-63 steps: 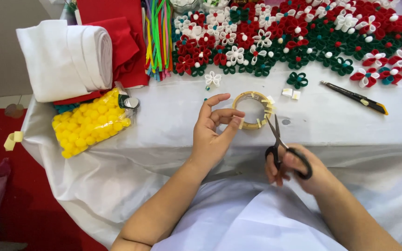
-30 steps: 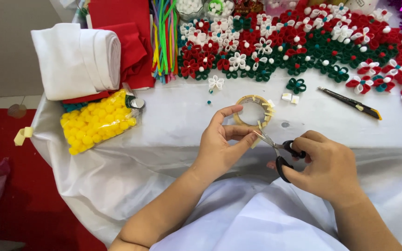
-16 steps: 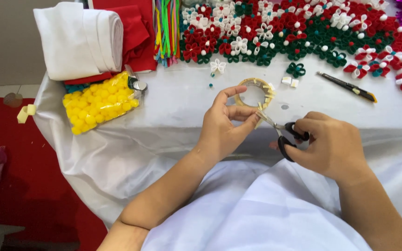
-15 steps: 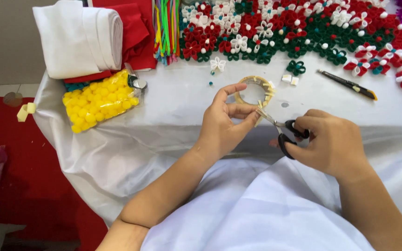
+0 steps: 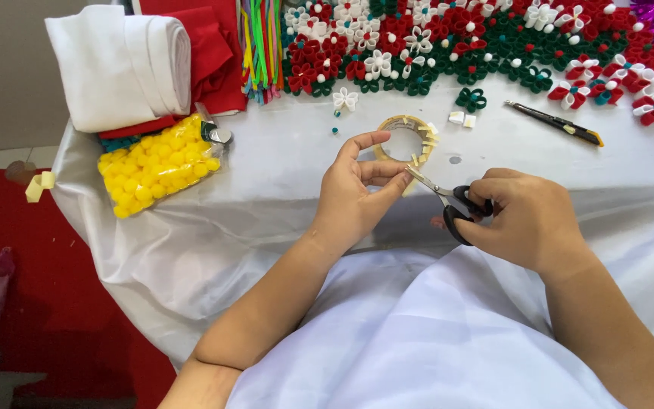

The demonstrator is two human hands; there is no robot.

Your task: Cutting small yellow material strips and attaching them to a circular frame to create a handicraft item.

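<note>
My left hand [image 5: 357,193] pinches a small strip of pale tape between thumb and fingers, just below a cream tape roll [image 5: 406,136] that lies on the white cloth. My right hand [image 5: 527,220] grips black-handled scissors [image 5: 448,198], their silver blades pointing left and meeting the strip at my left fingertips. Short cut tape pieces stick along the roll's right rim.
A bag of yellow pompoms [image 5: 157,163] lies at left beside folded white cloth [image 5: 123,64] and red fabric [image 5: 217,45]. Red, white and green ribbon flowers [image 5: 478,38] crowd the far edge. A black utility knife [image 5: 554,123] lies at right. Coloured pipe cleaners [image 5: 260,45] sit at back.
My right hand brought the scissors from below the roll up and left to the tape strip at my left fingers. The view has shifted slightly closer.
</note>
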